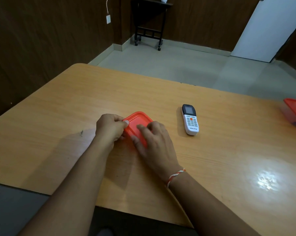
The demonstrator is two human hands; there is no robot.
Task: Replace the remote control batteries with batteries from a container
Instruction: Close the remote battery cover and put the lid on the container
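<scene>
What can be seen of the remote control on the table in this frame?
The remote control is a slim white plastic handset with a black top end that holds a small grey screen. Below the screen sit an orange round button and rows of small pale keys, and the name VOLTAS is printed near the bottom end. It lies flat, face up, on the wooden table, screen end away from the person, to the right of the orange-lidded container. Neither hand touches it. Its battery cover is out of sight underneath.

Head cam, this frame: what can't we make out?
- Contents of the container: head view, hidden by its orange lid and both hands, left hand, right hand.
- Second container: head view, cut off by the right edge.
- Remote: head view, lies face up, battery side hidden underneath.
</scene>
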